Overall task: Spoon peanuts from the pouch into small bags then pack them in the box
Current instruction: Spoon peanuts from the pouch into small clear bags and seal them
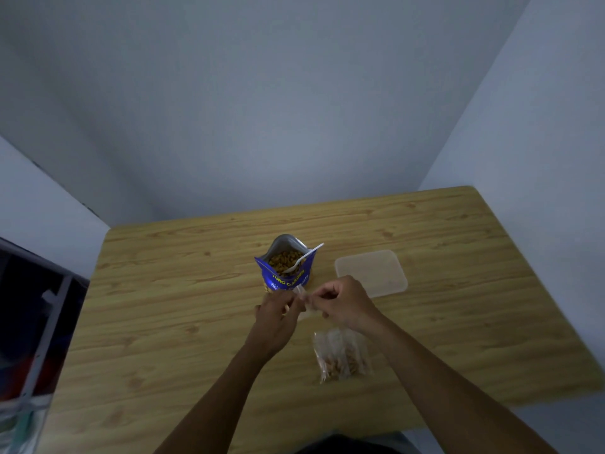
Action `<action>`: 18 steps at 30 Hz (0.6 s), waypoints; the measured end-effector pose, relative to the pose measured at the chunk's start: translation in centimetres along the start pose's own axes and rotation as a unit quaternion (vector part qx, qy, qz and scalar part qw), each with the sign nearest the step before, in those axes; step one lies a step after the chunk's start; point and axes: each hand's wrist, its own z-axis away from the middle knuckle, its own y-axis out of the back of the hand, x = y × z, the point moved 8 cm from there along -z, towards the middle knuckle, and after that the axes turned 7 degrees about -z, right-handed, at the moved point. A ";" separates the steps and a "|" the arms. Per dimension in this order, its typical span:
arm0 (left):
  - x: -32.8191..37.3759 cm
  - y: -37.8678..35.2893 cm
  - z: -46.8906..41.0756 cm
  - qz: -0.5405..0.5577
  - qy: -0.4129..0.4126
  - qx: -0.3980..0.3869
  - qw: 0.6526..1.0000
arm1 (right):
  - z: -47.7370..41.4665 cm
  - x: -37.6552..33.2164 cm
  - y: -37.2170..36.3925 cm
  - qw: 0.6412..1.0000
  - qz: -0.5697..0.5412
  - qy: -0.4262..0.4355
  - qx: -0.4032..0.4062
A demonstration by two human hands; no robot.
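Together, our left hand (278, 314) and right hand (340, 303) pinch a small bag (300, 291) of thin clear plastic, fingers (322, 294) curled and clamped on its crumpled top, just in front of the pouch (288, 276). Glossy blue with a silvery lining, the pouch stands upright and open at mid-counter, brown peanuts (283, 262) showing inside and a white plastic spoon (309, 253) leaning out of its mouth. Nearer us, filled bags (342, 355) lie in a wrinkled heap. A translucent, round-cornered box (371, 273) sits to the pouch's right on the pale wood-grain counter (163, 306).
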 end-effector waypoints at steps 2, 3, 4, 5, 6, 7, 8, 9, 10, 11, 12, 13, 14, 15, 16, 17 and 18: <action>0.5 0.1 0.0 0.016 -0.006 -0.007 1.000 | 0.0 -0.2 0.1 1.000 -0.007 0.003 0.002; 0.8 0.2 0.1 0.021 -0.006 -0.012 1.000 | 0.0 -0.1 0.1 1.000 -0.011 0.005 0.002; 1.2 0.3 0.2 0.034 -0.006 -0.018 0.999 | 0.0 0.0 0.1 1.000 -0.014 0.006 0.002; 1.6 0.4 0.3 0.055 -0.007 -0.024 0.998 | 0.0 0.0 0.1 1.000 -0.017 0.007 0.001; 1.9 0.3 0.3 0.070 -0.007 -0.031 0.997 | 0.0 0.1 0.1 1.000 -0.021 0.007 -0.003; 2.3 0.4 0.3 0.077 -0.007 -0.038 0.996 | -0.1 0.1 0.0 1.000 -0.027 0.006 -0.006; 2.5 0.3 0.3 0.076 -0.005 -0.043 0.996 | -0.1 0.1 -0.1 0.999 -0.032 0.003 -0.009; 2.5 0.2 0.3 0.075 -0.003 -0.048 0.996 | -0.1 0.2 -0.1 0.999 -0.039 0.000 -0.010; 2.3 0.1 0.2 0.077 -0.001 -0.053 0.996 | -0.1 0.2 -0.1 0.999 -0.044 -0.003 -0.011; 2.1 -0.1 0.1 0.079 -0.002 -0.055 0.995 | -0.1 0.3 -0.1 0.999 -0.047 -0.005 -0.014; 1.9 -0.1 0.0 0.072 -0.003 -0.056 0.996 | -0.1 0.3 0.0 0.999 -0.044 -0.007 -0.016; 1.5 -0.2 -0.2 0.060 -0.006 -0.055 0.997 | -0.1 0.2 0.1 0.999 -0.037 -0.008 -0.012; 1.3 -0.1 -0.3 0.045 -0.009 -0.052 0.998 | -0.2 0.2 0.4 1.000 -0.026 -0.012 0.004; 1.2 0.0 -0.4 0.031 -0.014 -0.049 0.998 | -0.2 0.3 0.9 0.999 -0.011 -0.018 0.034; 1.2 0.1 -0.5 0.016 -0.020 -0.046 0.999 | -0.2 0.3 1.5 0.997 0.005 -0.022 0.072; 1.3 0.1 -0.6 0.000 -0.025 -0.042 0.999 | -0.2 0.1 2.0 0.994 0.021 -0.021 0.107; 1.5 0.3 -0.7 -0.015 -0.024 -0.034 0.999 | -0.1 -0.2 2.2 0.991 0.035 -0.013 0.131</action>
